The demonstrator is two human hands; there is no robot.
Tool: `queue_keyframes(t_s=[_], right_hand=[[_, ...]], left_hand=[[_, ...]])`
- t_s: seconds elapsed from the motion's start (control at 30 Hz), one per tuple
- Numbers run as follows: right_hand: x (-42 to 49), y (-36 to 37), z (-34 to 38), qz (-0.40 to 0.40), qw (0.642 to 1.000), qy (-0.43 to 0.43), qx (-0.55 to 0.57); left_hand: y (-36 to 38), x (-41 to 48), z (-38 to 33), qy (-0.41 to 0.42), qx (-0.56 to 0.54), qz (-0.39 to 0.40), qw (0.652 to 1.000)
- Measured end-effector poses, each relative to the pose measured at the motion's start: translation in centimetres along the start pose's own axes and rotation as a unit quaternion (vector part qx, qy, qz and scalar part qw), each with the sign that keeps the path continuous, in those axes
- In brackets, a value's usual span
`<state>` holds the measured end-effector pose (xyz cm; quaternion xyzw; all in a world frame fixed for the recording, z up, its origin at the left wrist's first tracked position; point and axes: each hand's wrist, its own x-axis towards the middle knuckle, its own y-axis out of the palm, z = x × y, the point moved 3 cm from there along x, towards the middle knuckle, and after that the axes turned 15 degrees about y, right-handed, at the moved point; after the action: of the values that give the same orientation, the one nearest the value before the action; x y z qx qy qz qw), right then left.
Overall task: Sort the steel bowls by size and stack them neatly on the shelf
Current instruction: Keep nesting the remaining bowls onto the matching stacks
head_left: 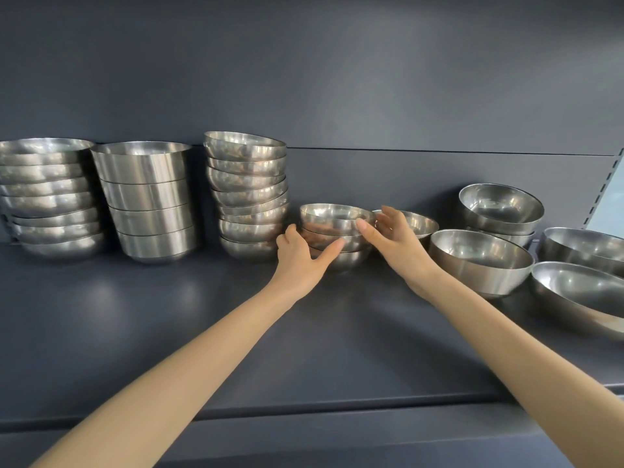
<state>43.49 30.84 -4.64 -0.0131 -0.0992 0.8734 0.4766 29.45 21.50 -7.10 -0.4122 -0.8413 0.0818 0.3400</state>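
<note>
left hand [299,253]: I'm gripping the small bowl stack [334,228], back edge of the shelf [169,332]
right hand [395,236]: fingers spread loose, thumb touching its top rim

A single head-worn camera looks forward and slightly down, close over the shelf [169,315] from its front edge.
</note>
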Motion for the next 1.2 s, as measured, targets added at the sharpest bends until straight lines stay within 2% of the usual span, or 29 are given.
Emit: queue_keyframes(t_s=[0.17,0.33,0.5,0.67,0.73,0.87,1.2], right_hand=[[-0.1,1.1,0.1,-0.026,0.998,-0.023,-0.045],[-1.1,1.4,-0.4,-0.046,0.998,-0.03,0.006],[-1.2,0.7,-1.3,-0.018,1.0,0.005,0.018],[-1.3,0.8,-1.6,-0.002,0.999,0.038,0.035],[-1.4,1.0,-1.6,0.021,0.998,0.044,0.041],[-1.4,1.2,-1.6,0.041,0.997,0.039,0.062],[-3.3,1.1,-0.4,0.055,0.997,0.01,0.051]], left_hand=[[0.5,0.4,-0.9,0.01,-0.069,-0.02,0.997],[0.1,0.1,-1.0,0.015,-0.077,-0.046,0.996],[-0.5,-0.5,-0.6,-0.011,-0.016,0.021,1.0],[-0.7,-0.2,-0.8,-0.015,-0.131,-0.005,0.991],[-0.9,0.0,-0.9,-0.025,-0.157,0.009,0.987],[-1.2,0.0,-0.8,-0.016,-0.169,0.056,0.984],[-3.0,-1.4,-1.9,0.018,-0.174,0.04,0.984]])
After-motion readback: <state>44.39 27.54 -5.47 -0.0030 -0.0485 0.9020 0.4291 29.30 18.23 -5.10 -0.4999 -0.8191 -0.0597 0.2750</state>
